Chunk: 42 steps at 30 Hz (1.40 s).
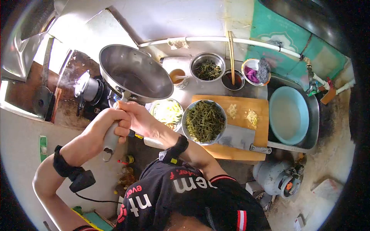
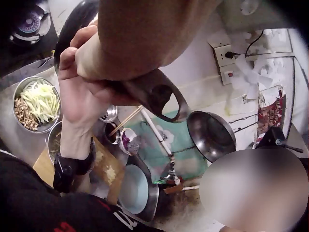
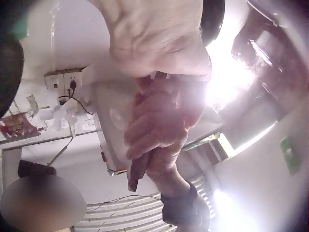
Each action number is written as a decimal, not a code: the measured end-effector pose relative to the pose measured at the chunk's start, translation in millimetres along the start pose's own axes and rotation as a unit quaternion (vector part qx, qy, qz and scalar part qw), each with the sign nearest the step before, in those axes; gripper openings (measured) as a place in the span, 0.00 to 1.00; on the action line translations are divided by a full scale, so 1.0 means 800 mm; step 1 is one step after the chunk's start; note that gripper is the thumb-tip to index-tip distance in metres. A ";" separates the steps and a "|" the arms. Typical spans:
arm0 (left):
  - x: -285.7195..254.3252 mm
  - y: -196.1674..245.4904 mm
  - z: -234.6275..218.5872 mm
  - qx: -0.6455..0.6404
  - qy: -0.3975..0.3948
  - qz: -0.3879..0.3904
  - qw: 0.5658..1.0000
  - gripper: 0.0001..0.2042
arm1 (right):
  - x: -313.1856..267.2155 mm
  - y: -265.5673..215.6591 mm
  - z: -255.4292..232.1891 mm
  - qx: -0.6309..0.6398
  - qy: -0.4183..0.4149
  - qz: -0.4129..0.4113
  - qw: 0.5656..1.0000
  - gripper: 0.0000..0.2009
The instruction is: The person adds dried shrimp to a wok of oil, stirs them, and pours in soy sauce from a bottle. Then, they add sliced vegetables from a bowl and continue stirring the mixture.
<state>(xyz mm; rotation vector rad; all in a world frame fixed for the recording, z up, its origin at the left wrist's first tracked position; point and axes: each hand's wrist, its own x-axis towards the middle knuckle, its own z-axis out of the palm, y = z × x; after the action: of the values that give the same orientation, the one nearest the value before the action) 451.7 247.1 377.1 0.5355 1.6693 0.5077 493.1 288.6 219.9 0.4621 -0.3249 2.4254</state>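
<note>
A deep grey wok with a long handle is held up between the stove and the counter, its bowl tilted. My left hand grips the middle of the handle, fingers curled round it. Closer to the bowl, my right hand holds the same handle, its fingers overlapping the left ones. From the left wrist view, the right hand shows its palm side against the handle. The right wrist view shows the left hand wrapped round the grip.
Left of the wok, a steaming pot stands on the stove. Along the counter are a bowl of dark green vegetables, a plate of pale shreds, a cutting board and a cleaver. A blue basin fills the sink.
</note>
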 end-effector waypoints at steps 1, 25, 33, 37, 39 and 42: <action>0.006 -0.004 -0.002 -0.003 0.010 0.000 1.000 0.07 | 0.000 0.000 -0.005 0.008 -0.004 0.008 1.000 0.10; 0.138 -0.250 -0.209 -0.342 -0.157 0.190 0.907 0.05 | 0.061 0.168 -0.125 -0.463 0.100 0.135 0.870 0.13; 0.239 -0.285 -0.347 -0.357 -0.293 0.165 0.871 0.05 | 0.141 0.236 -0.193 -0.471 0.202 0.179 0.840 0.08; 0.271 -0.294 -0.391 -0.319 -0.322 0.140 0.880 0.05 | 0.160 0.266 -0.232 -0.475 0.234 0.160 0.833 0.07; 0.281 -0.298 -0.407 -0.290 -0.325 0.129 0.891 0.04 | 0.170 0.277 -0.226 -0.476 0.260 0.153 0.826 0.06; 0.294 -0.302 -0.420 -0.289 -0.315 0.119 0.896 0.03 | 0.174 0.283 -0.237 -0.506 0.266 0.183 0.800 0.09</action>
<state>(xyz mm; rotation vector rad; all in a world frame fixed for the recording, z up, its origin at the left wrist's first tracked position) 70.3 185.3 99.3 0.3969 0.7775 0.8653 201.2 256.5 77.5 -0.8053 -1.4274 2.1730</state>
